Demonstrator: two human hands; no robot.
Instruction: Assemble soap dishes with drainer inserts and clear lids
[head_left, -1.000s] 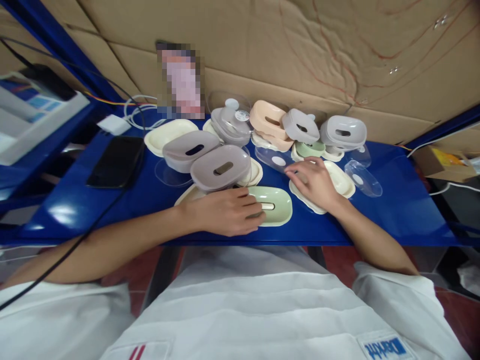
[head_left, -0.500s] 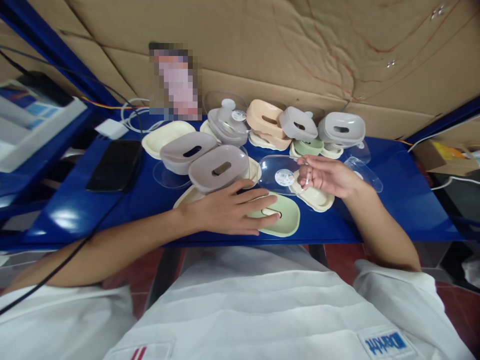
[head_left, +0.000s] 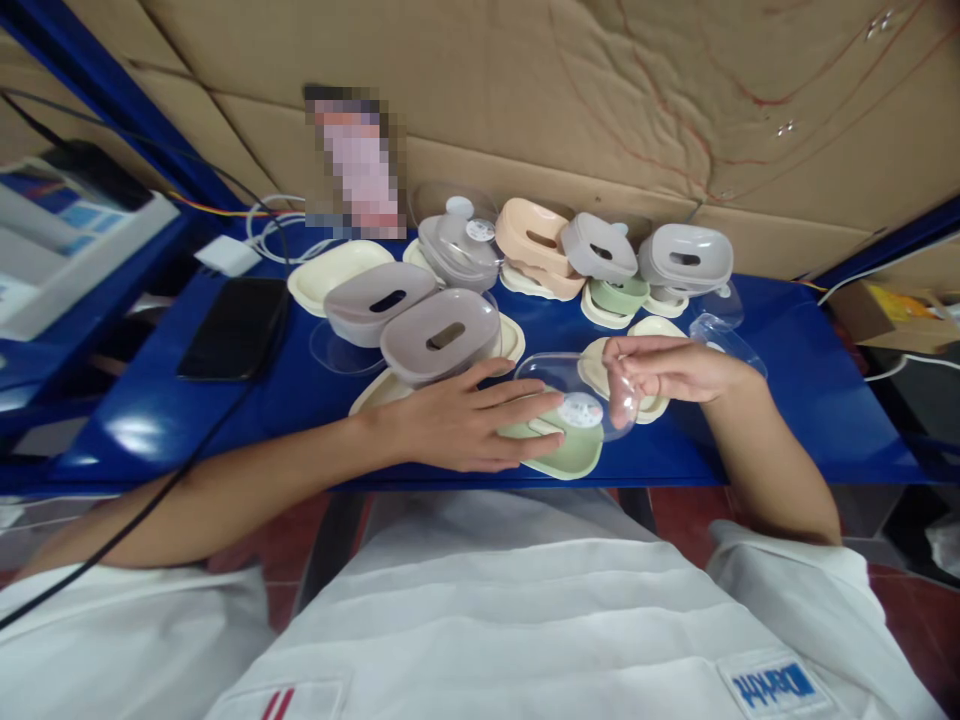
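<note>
My right hand (head_left: 664,372) pinches the right end of a clear plastic lid (head_left: 546,370) with a round white sticker. The lid is tilted over a pale green soap dish (head_left: 574,458) at the table's front edge. My left hand (head_left: 472,418) lies with fingers spread over the left part of that dish; whether its fingertips touch it I cannot tell. A grey soap dish (head_left: 469,348) with a slot sits just behind my left hand. Beyond the lid lies a cream tray (head_left: 595,368), partly covered by my right hand.
Grey dishes (head_left: 686,258), an orange dish (head_left: 525,235) and cream trays stand along the back of the blue table (head_left: 810,400). A black phone (head_left: 232,330) and a white charger (head_left: 227,255) lie at left. Cardboard (head_left: 487,90) walls the back.
My right hand has brought the clear lid towards me, from behind the green dish to over it. My left hand has hardly moved.
</note>
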